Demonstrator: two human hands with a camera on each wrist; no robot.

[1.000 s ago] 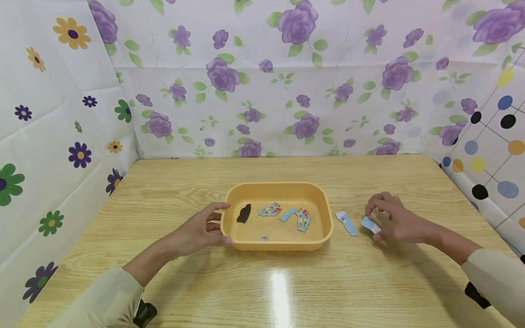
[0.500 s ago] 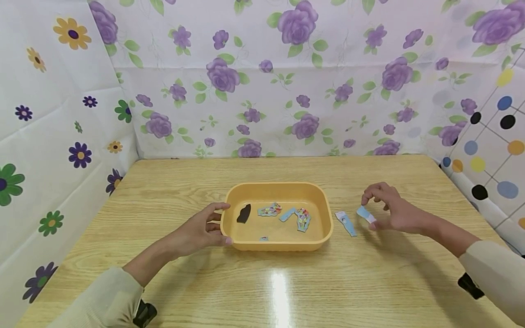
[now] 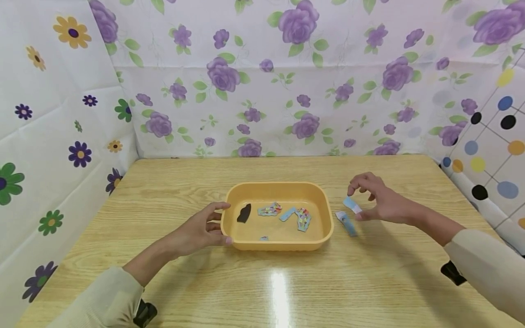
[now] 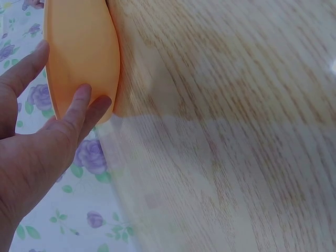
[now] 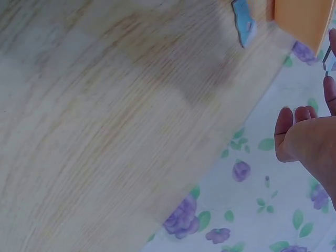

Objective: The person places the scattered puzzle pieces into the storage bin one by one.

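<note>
My right hand (image 3: 379, 200) pinches a small light blue and pinkish cut-out piece (image 3: 352, 205) between thumb and fingertips, just right of a yellow-orange plastic tray (image 3: 279, 246). Another narrow blue cut-out piece (image 3: 347, 224) lies on the table below it, partly overlapped in the head view. At the tray's left end my left hand (image 3: 203, 230) rests with spread fingers, index fingertip at the rim and thumb at the front corner. In the left wrist view its fingers (image 4: 80, 102) lie against the tray's outer wall. The held piece is barely visible at the right wrist view's edge.
Inside the tray lie a dark brown piece (image 3: 244, 213), two multicoloured pieces, one to the left (image 3: 270, 210) and one to the right (image 3: 303, 219), and small blue bits. Behind the wooden table (image 3: 180, 177) hangs a floral cloth (image 3: 262, 91); patterned sheets flank both sides.
My right hand has moved left and slightly away from me with the pinched piece, toward the tray and over the piece lying on the table. My left hand and the tray have stayed put.
</note>
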